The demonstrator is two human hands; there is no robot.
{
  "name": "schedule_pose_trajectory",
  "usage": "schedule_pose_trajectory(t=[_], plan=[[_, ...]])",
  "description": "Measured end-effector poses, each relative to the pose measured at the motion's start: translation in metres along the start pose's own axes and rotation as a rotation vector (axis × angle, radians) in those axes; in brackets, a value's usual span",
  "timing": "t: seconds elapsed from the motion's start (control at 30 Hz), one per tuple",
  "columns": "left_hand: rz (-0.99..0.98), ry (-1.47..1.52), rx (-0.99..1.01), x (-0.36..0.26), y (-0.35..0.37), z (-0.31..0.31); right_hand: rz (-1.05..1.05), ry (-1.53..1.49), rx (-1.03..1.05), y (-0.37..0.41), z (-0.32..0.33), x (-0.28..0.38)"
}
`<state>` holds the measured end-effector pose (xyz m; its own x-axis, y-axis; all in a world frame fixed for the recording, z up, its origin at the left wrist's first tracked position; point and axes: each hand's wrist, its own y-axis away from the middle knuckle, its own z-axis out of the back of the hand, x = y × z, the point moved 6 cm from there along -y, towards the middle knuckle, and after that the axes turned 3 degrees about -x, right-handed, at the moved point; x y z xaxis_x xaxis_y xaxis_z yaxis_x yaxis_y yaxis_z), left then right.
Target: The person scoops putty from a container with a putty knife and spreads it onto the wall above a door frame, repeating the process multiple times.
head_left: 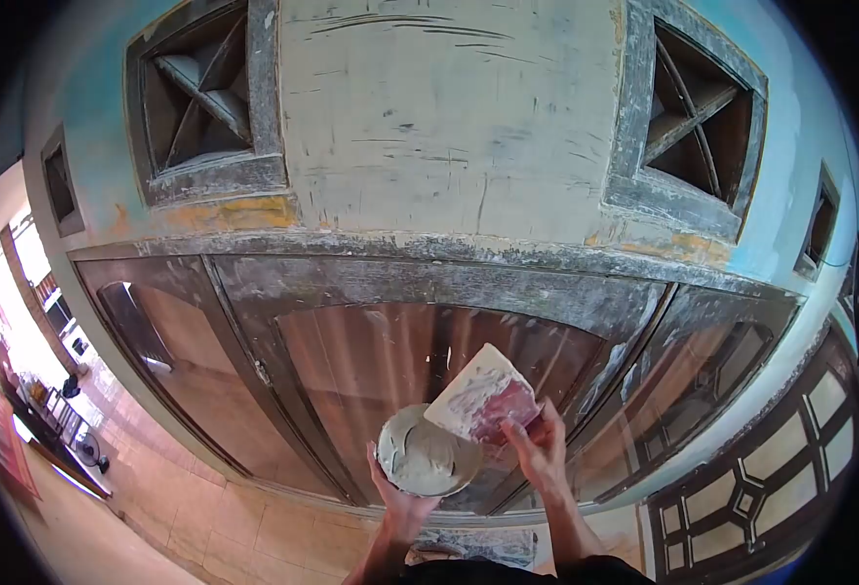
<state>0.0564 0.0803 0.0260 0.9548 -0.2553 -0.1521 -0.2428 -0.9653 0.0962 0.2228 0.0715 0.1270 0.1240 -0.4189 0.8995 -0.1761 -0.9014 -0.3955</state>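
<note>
My left hand (408, 502) is wrapped around the underside of a round bowl (468, 480) that holds pale, creamy filler paste (422, 458). In my right hand (544, 447) is a flat, pinkish-white putty spreader (488, 392), gripped at its lower right corner. Paste is smeared over the spreader's face, and its lower left corner overlaps the bowl's rim in this view. Both hands are in front of brown-framed glass doors (351, 351). Above them, a cream-coated wall patch (449, 127) shows dark scrapes.
Square vents with crossed bars, one on the left (205, 97) and one on the right (698, 117), flank the patch. A paste-spotted wooden beam (429, 278) runs below. At right stands a dark lattice panel (771, 478). Tiled floor (186, 507) and a fan (90, 450) are at left.
</note>
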Motion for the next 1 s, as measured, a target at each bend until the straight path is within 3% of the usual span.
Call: schedule_pose_trajectory(t=[0.1, 0.2, 0.27, 0.4, 0.6, 0.67, 0.7, 0.77, 0.93, 1.0], plan=[[0.000, 0.028, 0.017, -0.002, -0.003, 0.001, 0.005, -0.099, 0.019, -0.007, -0.010, 0.011], [-0.014, 0.028, 0.042, -0.004, -0.004, -0.001, 0.100, 0.107, 0.037, -0.004, -0.004, -0.002], [0.017, 0.039, 0.076, -0.004, -0.002, -0.002, -0.116, -0.042, 0.029, 0.002, -0.008, -0.009], [0.027, 0.047, 0.070, -0.006, -0.004, 0.006, -0.063, -0.088, 0.056, 0.005, -0.020, -0.001], [0.031, 0.047, 0.058, -0.007, -0.007, 0.011, -0.201, -0.063, 0.100, 0.013, -0.025, -0.012], [0.029, 0.066, 0.090, -0.009, -0.006, 0.010, 0.045, 0.056, 0.050, 0.016, -0.024, -0.007], [0.029, 0.069, 0.087, -0.009, -0.005, 0.008, 0.042, 0.059, 0.051, 0.015, -0.023, -0.005], [-0.002, -0.004, 0.066, -0.013, -0.002, 0.005, 0.097, 0.495, 0.125, 0.016, -0.027, -0.001], [-0.012, 0.032, 0.063, -0.019, 0.000, 0.009, 0.146, 0.614, 0.138, 0.014, -0.036, 0.013], [-0.009, 0.041, 0.073, -0.020, -0.003, 0.013, 0.041, 0.356, 0.092, 0.009, -0.027, 0.001]])
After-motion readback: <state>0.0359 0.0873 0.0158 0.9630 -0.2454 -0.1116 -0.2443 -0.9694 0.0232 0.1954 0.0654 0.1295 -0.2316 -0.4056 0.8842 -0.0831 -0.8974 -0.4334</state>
